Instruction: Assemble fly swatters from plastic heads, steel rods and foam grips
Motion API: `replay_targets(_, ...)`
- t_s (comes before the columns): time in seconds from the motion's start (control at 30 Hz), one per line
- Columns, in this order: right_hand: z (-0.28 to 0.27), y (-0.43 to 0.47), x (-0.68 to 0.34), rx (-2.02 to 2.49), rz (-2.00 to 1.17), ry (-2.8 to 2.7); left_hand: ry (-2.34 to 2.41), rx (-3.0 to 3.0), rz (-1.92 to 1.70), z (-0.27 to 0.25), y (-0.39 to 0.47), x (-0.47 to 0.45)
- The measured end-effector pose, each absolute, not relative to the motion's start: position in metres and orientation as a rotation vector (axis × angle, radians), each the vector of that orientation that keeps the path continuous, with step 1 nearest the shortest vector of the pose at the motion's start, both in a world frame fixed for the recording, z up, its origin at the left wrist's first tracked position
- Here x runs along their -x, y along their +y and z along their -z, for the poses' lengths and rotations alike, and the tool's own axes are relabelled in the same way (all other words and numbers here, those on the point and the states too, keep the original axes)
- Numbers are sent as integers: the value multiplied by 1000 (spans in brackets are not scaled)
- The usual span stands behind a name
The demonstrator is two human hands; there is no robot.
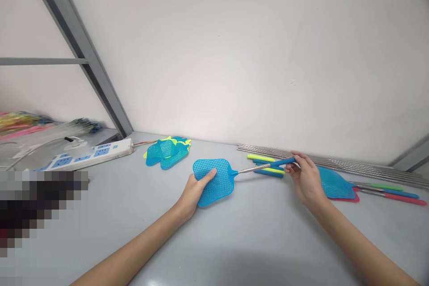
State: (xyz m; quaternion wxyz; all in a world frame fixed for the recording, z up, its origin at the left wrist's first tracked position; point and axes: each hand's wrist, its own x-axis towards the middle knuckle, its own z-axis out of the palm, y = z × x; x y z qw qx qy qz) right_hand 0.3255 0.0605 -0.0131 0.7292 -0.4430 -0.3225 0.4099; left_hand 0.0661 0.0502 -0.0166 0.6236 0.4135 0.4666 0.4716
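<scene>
A blue fly swatter is held level above the grey table by both hands. My left hand grips the perforated head, its thumb lying on top of the mesh. My right hand has its fingers closed around the end of the blue handle. A thin metal rod joins head and handle. Below the rod, loose yellow and blue handle grips lie on the table. Beside my right hand rests a stack of whole swatters, blue on top with a red one underneath.
Loose blue and yellow swatter heads are piled by the wall. Long metal rods lie along the wall at the right. A white power strip and wrapped bundles are at left, near a grey metal frame.
</scene>
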Motion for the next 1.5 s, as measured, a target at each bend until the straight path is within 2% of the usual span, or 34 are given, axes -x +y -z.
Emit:
replay_targets(0.7, -25, 43, -319, 861, -881, -761, 965, -841, -1015, 1, 53, -59)
replay_targets(0.9, -20, 44, -313, 912, -1153, -575, 729, -735, -1179, -34, 60, -29)
replay_targets(1.07, -19, 37, -296, 942, -1318, -462, 551, -874, -1154, -32, 57, -31)
replay_targets(1.3, -10, 15, -265, 884, -1650, -478, 692, -1114, -1198, -11, 42, -62)
replay_targets(1.5, -2, 1, -249, 836, -1905, -653, 803, -1072, -1386, -16, 49, -53)
